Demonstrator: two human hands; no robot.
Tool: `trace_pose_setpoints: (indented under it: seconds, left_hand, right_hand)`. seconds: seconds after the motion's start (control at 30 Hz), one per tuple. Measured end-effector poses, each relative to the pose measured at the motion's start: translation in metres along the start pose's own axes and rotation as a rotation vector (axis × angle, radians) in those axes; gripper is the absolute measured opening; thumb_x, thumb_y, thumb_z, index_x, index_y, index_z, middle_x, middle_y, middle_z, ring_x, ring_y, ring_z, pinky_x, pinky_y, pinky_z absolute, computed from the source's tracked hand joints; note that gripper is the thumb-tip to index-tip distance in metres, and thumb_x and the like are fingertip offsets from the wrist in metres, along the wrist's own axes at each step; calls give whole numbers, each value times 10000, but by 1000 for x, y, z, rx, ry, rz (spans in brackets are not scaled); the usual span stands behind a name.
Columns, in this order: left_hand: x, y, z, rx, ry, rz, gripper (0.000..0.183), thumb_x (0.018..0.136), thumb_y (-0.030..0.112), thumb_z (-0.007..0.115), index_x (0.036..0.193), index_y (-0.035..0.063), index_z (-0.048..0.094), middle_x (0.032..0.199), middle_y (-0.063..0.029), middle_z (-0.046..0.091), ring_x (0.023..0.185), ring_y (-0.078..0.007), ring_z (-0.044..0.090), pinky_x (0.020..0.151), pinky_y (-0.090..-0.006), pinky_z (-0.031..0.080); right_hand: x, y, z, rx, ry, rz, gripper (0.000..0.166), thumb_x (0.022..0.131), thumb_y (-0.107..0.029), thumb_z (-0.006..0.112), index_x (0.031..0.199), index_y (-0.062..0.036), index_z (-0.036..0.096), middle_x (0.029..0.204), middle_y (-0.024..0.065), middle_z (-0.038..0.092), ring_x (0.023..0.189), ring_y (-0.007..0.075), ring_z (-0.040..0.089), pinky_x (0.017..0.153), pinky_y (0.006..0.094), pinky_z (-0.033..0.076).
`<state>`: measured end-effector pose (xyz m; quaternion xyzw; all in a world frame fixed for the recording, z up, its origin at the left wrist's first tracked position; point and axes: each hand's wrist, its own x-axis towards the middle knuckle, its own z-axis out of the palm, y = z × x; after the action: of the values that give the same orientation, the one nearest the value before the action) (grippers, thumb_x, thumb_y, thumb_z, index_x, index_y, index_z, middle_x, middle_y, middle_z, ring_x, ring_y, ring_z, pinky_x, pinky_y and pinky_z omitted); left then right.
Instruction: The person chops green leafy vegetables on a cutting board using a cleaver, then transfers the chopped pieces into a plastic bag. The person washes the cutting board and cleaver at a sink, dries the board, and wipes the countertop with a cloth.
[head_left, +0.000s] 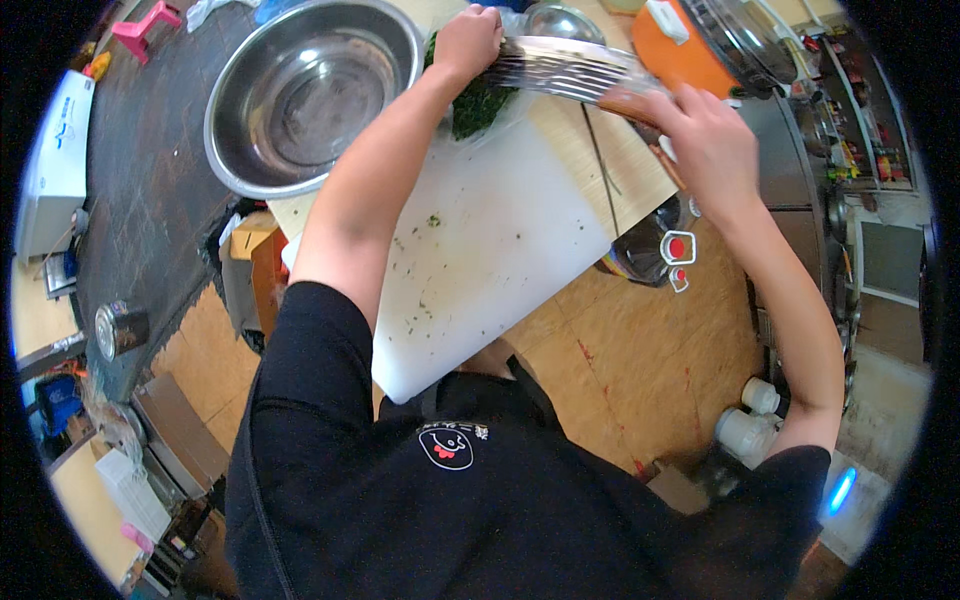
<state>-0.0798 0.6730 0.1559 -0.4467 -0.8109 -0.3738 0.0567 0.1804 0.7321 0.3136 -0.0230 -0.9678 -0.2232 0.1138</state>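
My right hand (712, 142) grips the wooden handle of a broad metal blade (562, 67), probably a cleaver, with light and dark stripes across its face. The blade reaches left to my left hand (469, 45), whose fingers are curled at the mouth of a clear plastic bag (517, 120). Chopped green herbs (480, 109) fill part of this bag, below the blade. The bag rests at the far end of a white cutting board (480, 247), which is scattered with small green bits. My left fingertips are partly hidden.
A large steel basin (311, 176) stands left of the bag. A smaller metal bowl (562, 22) and an orange pot (679, 49) are behind. Beside the wooden table's (637, 172) right edge is a dark bottle with a red cap (649, 251). An open cardboard box (255, 277) is at left.
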Motion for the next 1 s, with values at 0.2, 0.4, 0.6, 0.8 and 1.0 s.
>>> trace_pose_setpoints:
  seconds: [0.2,0.4,0.6,0.8,1.0]
  left_hand:
    - [-37,-32,-13,-17,19,165,177,810,202,512,837,43,584,810,-140,586,738,-324,571,642,-394,463]
    - [-130,20,-41,-430,42,106,86,799,71,575,863,14,586,763,-100,578,640,-166,548,580,-277,442]
    - [-269,20,-39,-327,101,-323,46,775,63,578,790,20,572,764,-109,558,723,-269,544,643,-332,437]
    - [-329,-33,-66,-12,292,-383,110,757,25,535,862,46,561,941,-122,572,937,-312,521,812,-377,397]
    - [-338,-59,-79,164,88,-314,189,792,33,494,974,40,544,1143,-135,531,1109,-311,454,935,-376,336]
  right_hand:
    - [-114,-3,28,877,-249,536,293,702,-85,674,943,-100,508,751,25,580,653,182,570,543,303,437]
    - [-224,-100,124,1783,-348,1165,250,808,-125,626,1016,-81,497,682,4,558,563,65,526,461,204,420]
    - [-220,-165,165,2081,-366,1186,218,849,-135,576,1032,-70,477,680,55,577,530,110,549,467,226,444]
    - [-183,-189,160,1988,-522,1131,251,855,-170,568,1051,-51,464,672,74,579,575,150,600,467,236,459]
    - [-139,-190,171,1891,-708,827,294,852,-169,569,1088,-34,457,631,75,564,549,141,591,447,249,459]
